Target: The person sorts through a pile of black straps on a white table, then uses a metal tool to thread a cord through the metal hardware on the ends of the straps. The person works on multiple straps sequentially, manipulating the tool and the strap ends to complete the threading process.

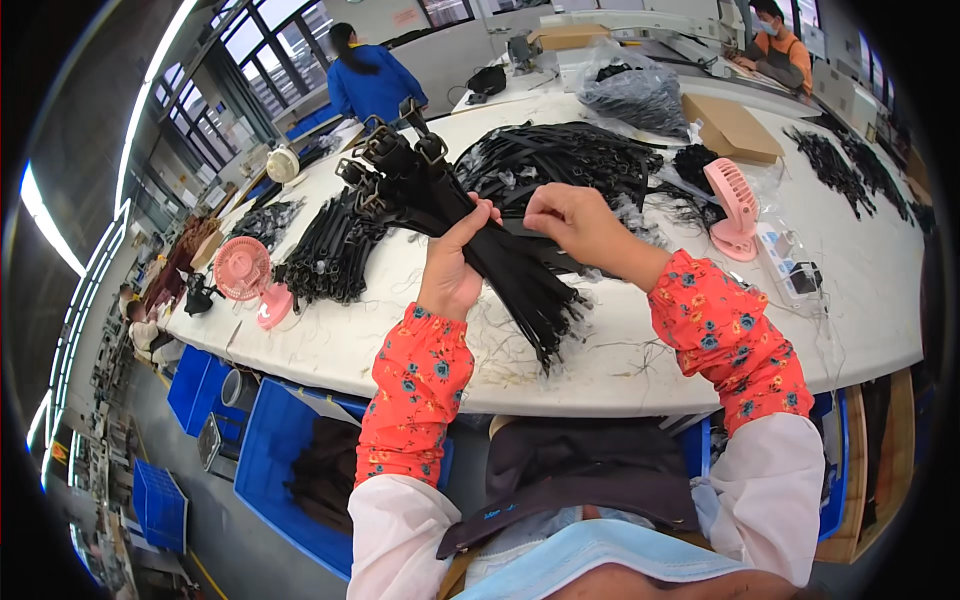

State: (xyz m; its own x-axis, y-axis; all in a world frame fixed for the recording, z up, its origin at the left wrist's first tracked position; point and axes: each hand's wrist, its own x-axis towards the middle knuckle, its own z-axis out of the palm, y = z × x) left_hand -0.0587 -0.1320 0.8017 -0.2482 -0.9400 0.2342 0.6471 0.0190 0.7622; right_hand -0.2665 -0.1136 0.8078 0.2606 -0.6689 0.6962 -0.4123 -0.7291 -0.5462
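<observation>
Closest to us, our left hand [449, 275] has its fingers clamped round one thick bundle of black buckled straps [470, 235], held slanting above the white counter [330, 340], while our right hand [580, 225] pinches a strap at the bundle's middle. We judge the loose lower ends could slide out if the grip slackens; two pink fans [245, 270] stand on the counter.
</observation>
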